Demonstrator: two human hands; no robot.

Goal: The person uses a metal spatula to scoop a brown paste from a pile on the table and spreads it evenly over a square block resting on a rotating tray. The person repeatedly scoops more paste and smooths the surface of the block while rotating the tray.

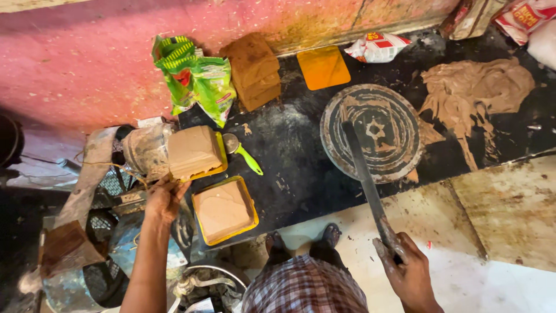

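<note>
- The right hand (408, 272) is closed in a full fist around the lower end of a long, flat, dark metal blade smeared with clay (365, 174). The blade reaches up and forward, and its far tip lies over the round, dark, clay-stained metal wheel (399, 110) on the black worktop (289, 145).
- This blade looks stiff and rather heavy. Its wet coating probably makes it slippery, so I think a firm grip near the end, as it is now, is the safe place to hold it.
- The left hand (164, 197) is curled, with the fingers touching the lower edge of a brown square clay block on a yellow tray (194, 152). I cannot tell whether the fingers really pinch it or only rest there.
- The block seems dense and heavy, but still soft, so fingers may dent it. It is better to lift it by the stiff tray rim.
- A second brown clay slab in a yellow tray (225, 210) lies just below it, near the worktop's edge.
- Further back are a stack of brown clay bricks (253, 69), a green plastic bag (197, 81), an orange square pad (323, 66) and a spread heap of wet brown clay (475, 93).
</note>
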